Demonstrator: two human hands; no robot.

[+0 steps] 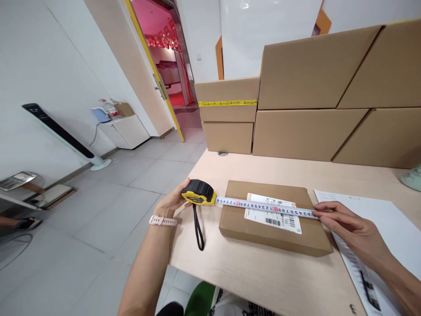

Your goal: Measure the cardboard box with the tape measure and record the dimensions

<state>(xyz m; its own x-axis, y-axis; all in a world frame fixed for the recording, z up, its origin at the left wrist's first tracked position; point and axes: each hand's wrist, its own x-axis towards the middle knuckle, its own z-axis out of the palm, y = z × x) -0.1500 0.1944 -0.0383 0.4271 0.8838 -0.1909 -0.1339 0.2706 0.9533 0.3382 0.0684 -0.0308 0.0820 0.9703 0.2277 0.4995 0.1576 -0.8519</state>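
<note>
Looks like measuring: left hand (171,198) grips tape measure (199,193) at carton's (272,240) 9 o'clock, right hand (353,228) pinches blade (267,207) at its 3; next move calls for steady tension.

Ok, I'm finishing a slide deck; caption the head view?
Left hand holding a tape measure, right hand pinching its blade, stretched over a labelled cardboard box.

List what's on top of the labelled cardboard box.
A white label, crossed by the tape blade, which hides a strip of print; the right hand covers the blade's tip.
</note>
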